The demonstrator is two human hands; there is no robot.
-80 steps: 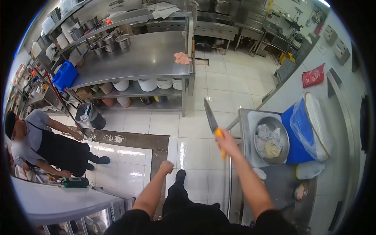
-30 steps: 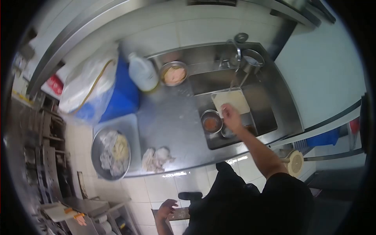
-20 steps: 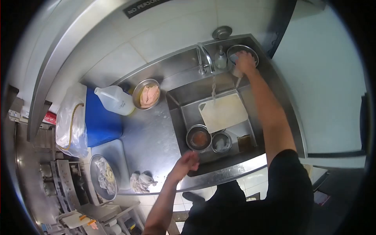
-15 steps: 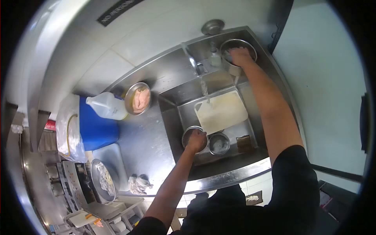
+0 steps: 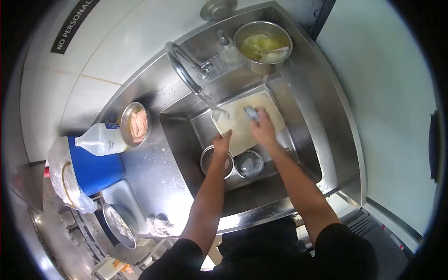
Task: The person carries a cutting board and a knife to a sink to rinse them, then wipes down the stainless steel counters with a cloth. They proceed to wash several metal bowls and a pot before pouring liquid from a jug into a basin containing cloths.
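Note:
A cream cutting board (image 5: 241, 135) lies tilted in the steel sink (image 5: 175, 140), its left side close to the running water. My left hand (image 5: 223, 142) grips the board's near left edge, thumb toward the top face. Over the middle of the board, my right hand (image 5: 264, 129) is closed around a small grey-blue sponge (image 5: 251, 113), slightly blurred. A curved faucet (image 5: 179, 70) pours water onto the board's left part. Below the board sit two round metal bowls, one (image 5: 204, 163) partly behind my left wrist and a smaller one (image 5: 249, 164) holding something whitish.
At the back right corner stands a steel pot (image 5: 263, 68) with yellowish, sudsy contents, next to a soap dispenser (image 5: 227, 50). On the left counter are a bowl of raw meat (image 5: 138, 126), a plastic jug (image 5: 100, 140), a blue container (image 5: 95, 165) and a crumpled cloth (image 5: 159, 225).
My right hand has come out of the back-right pot and is over the board with the sponge. My left hand shows at the board's edge rather than over the bowl. The view has shifted.

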